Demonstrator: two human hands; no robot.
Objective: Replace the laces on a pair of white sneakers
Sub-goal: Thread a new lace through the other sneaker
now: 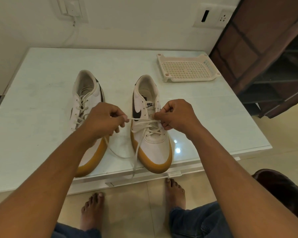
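Over the right sneaker [151, 124], both hands [103, 119] [177, 115] pinch its lace [139, 119].

A low table [41, 117] with a glossy white top carries everything. The right sneaker [155, 148], white with a tan sole, stands near the table's front edge, toe toward the person. To its left, parallel and apart, stands the left sneaker [88, 93]. Beyond the right sneaker and off to its right, well apart, a white perforated plastic tray [186, 69] sits by the far corner. A loose lace [136, 154] trails down the right sneaker's left side and over the front edge.
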